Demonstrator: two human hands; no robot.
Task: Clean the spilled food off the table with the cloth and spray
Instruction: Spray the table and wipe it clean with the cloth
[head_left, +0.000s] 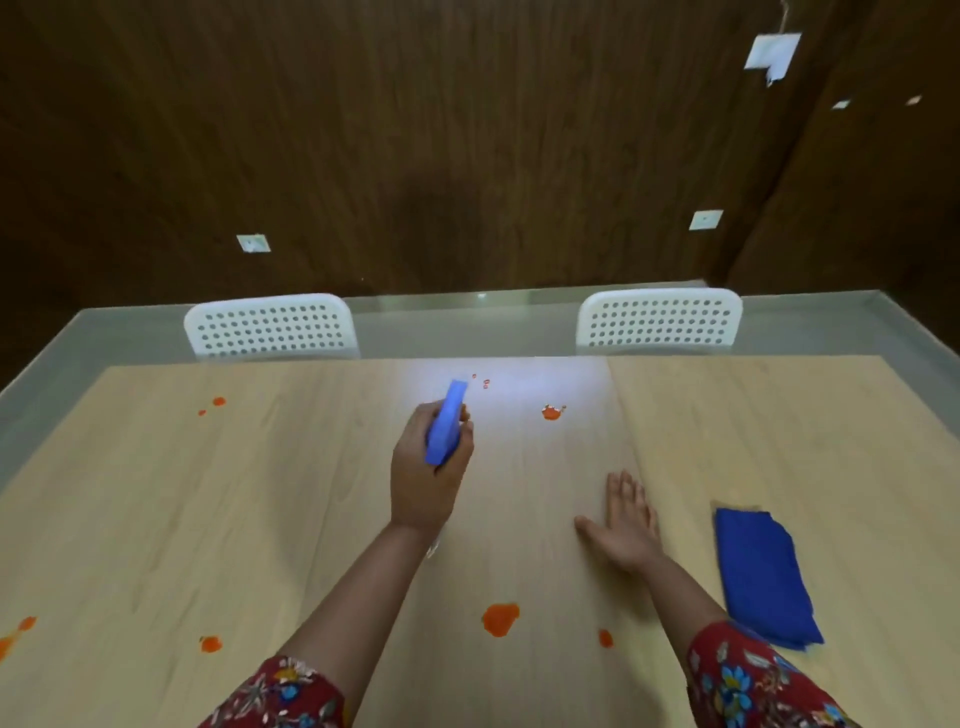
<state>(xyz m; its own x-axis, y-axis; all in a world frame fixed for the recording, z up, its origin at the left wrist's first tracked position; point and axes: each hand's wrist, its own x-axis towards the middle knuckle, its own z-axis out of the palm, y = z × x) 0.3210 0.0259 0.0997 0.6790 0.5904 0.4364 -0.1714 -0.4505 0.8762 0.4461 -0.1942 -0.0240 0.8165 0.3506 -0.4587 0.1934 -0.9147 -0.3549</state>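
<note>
Currently, by size:
Table (156, 519): orange food spills (500, 618) at near edge, far-left, far-middle; none looks wiped, so cleaning seems barely begun.
Cloth (763, 577): folded, blue, unused, toward near-right edge.
Left hand (428, 467): closed round blue spray bottle (445, 421), aimed at far-middle spill (552, 412).
Right hand (626, 519): flat, empty, fingers spread.
Containers: bottle contents not visible.

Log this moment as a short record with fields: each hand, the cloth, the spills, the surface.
left hand: raised over the table, gripping a light blue plastic spray bottle
right hand: open, flat on the table, holding nothing
folded dark blue cloth: lying on the table right of the right hand, untouched
orange food spills: several, scattered near and far
light wooden table: not yet wiped
</note>
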